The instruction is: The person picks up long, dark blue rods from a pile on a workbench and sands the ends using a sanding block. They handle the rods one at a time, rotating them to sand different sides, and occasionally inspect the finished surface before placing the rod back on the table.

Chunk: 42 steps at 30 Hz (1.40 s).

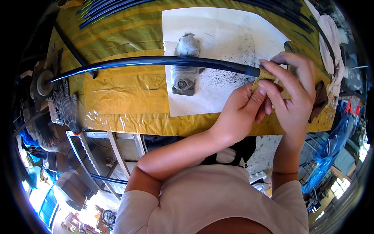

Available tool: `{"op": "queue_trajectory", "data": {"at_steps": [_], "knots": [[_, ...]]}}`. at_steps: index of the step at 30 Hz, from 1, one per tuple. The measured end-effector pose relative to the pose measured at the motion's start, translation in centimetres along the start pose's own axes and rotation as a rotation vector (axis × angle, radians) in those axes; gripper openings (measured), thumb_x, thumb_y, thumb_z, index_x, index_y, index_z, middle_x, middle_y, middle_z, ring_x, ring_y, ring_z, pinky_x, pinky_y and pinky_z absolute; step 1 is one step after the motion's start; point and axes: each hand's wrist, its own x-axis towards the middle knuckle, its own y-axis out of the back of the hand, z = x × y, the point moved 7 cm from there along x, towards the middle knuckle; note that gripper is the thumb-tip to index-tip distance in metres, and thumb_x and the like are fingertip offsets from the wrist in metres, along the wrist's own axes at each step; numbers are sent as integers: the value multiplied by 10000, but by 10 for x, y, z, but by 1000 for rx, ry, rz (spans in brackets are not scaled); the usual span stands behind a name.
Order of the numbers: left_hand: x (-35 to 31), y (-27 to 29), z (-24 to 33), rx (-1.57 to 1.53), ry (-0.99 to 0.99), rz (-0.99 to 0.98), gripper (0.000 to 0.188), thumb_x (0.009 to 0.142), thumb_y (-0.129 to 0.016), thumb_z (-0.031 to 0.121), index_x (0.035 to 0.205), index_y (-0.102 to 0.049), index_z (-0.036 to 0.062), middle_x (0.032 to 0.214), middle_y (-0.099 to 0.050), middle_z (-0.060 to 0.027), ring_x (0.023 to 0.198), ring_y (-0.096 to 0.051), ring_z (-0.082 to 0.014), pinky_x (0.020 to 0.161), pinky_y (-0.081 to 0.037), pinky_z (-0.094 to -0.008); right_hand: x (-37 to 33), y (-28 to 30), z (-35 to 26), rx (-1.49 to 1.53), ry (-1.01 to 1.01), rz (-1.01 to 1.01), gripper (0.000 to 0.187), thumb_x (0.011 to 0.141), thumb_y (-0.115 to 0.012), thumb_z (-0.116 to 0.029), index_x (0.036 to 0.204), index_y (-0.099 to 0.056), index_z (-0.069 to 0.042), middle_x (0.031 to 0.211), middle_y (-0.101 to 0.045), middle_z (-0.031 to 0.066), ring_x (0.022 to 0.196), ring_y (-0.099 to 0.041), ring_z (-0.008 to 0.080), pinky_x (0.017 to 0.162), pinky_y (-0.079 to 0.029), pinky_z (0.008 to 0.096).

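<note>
A long, glossy dark blue tube (156, 60) stretches across the table, its right end a duller, darker band. Around or against that end is a small yellow-brown piece of sandpaper (266, 74) with print on its back. My right hand (294, 85) pinches the sandpaper between thumb and fingers. Just below, my left hand (239, 111) is closed, its thumb pressed at the sandpaper's lower edge beside my right thumb. Its other fingertips are partly hidden. A block wrapped in grey cloth (186, 58) lies under the tube's middle. The tube's left end meets a round metal disc (44, 82).
White paper (218, 35) speckled with dark dust lies on the yellow-covered table (120, 97). Several thin dark rods (113, 9) lie along the far edge. Another dark tube (76, 50) slants at the left, near a striped cloth (64, 105). A metal frame (105, 144) stands below the near edge.
</note>
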Motion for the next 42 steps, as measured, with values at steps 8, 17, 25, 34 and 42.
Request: {"op": "queue_trajectory", "data": {"at_steps": [8, 17, 25, 34, 42], "knots": [[1, -1, -1, -31, -21, 2, 264, 997, -373, 251, 874, -497, 53, 707, -496, 10, 581, -414, -52, 528, -355, -196, -8, -11, 10, 156, -169, -90, 247, 647, -725, -36, 876, -634, -9, 854, -571, 92, 769, -554, 252, 653, -448, 321], [-2, 6, 9, -19, -101, 38, 258, 999, -366, 249, 904, -499, 50, 722, -497, 11, 591, -415, -49, 536, -359, -190, 3, -19, 8, 299, -137, -100, 220, 663, -713, -16, 862, -626, 19, 827, -573, 99, 718, -572, 237, 588, -475, 291], [-6, 12, 15, 38, -144, 55, 249, 1001, -357, 238, 910, -497, 53, 734, -504, 11, 596, -423, -46, 539, -365, -187, 8, -23, 5, 340, -38, -140, 223, 658, -681, 60, 874, -626, 57, 894, -586, 104, 774, -567, 175, 559, -448, 224], [-9, 17, 15, 77, -104, 46, 268, 995, -367, 188, 1067, -525, -15, 974, -579, -20, 888, -501, -51, 796, -427, -214, 13, -22, 0, 311, -8, -52, 205, 620, -724, -12, 807, -644, 18, 770, -585, 77, 672, -583, 200, 562, -483, 266], [-7, 13, 18, 60, -160, 68, 254, 1001, -353, 219, 888, -506, 50, 722, -501, 15, 589, -427, -44, 532, -371, -187, 15, -21, -1, 272, 41, -64, 208, 618, -726, -15, 807, -646, 15, 774, -585, 79, 672, -585, 201, 569, -488, 269]]}}
